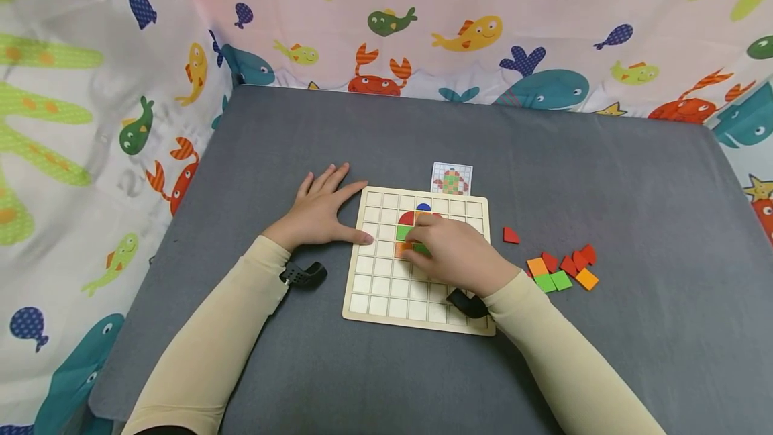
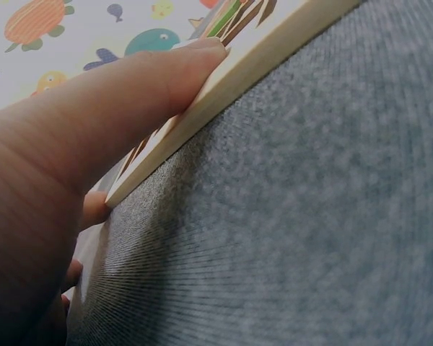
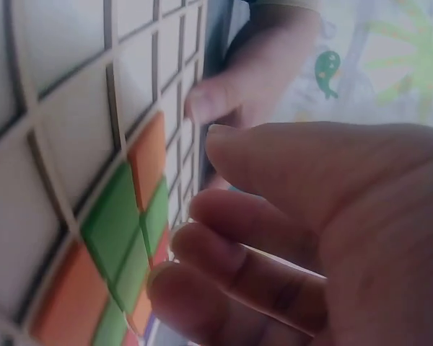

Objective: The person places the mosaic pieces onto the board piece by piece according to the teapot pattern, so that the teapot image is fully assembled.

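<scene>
Left hand (image 1: pixel 318 215) spread at board (image 1: pixel 360 303) edge; right hand (image 1: pixel 460 254) loosely bent, seemingly empty, its careless graze could unseat tiles (image 1: pixel 404 233).

2 cream long sleeves (image 1: pixel 214 331), 2 curved black wrist bands (image 1: pixel 306 276), the left perforated

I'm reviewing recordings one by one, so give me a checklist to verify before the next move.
1. Left hand touching the left edge of the pale wooden gridded board: ok.
2. Right hand free of pieces: ok, none visible in it.
3. Small white printed card visible behind the board: ok.
4. Loose flat red, orange and green pieces right of the board: ok.
5. Flat coloured tiles on the board unobstructed in the head view: not ok, right hand covers some.
6. Tiles matching the card: cannot tell.
</scene>
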The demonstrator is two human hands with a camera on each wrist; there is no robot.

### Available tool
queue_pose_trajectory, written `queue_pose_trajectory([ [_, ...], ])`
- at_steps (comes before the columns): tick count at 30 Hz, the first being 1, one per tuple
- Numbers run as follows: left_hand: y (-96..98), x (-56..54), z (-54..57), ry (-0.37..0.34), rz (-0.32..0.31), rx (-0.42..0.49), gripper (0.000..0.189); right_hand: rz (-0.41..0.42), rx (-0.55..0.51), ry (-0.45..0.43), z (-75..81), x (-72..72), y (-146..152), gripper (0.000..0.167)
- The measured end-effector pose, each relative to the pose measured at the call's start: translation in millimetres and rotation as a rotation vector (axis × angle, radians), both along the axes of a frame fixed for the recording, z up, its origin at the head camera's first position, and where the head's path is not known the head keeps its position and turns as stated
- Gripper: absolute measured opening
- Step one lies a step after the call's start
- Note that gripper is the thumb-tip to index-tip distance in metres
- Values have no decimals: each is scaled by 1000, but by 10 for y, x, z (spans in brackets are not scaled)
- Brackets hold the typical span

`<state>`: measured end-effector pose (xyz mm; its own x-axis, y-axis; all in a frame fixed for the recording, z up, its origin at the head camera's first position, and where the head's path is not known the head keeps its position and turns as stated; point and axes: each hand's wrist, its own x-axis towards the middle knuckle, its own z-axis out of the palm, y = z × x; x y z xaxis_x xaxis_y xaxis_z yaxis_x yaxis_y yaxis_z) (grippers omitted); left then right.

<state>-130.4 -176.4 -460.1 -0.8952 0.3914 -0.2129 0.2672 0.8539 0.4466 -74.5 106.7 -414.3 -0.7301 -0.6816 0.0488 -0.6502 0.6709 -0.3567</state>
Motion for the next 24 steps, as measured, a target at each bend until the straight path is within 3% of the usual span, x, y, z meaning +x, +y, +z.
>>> queue_pose_trajectory([
  [24, -9, -8, -27, 2, -2, 22, 119, -282, 25, -117, 232, -53, 983, 21],
])
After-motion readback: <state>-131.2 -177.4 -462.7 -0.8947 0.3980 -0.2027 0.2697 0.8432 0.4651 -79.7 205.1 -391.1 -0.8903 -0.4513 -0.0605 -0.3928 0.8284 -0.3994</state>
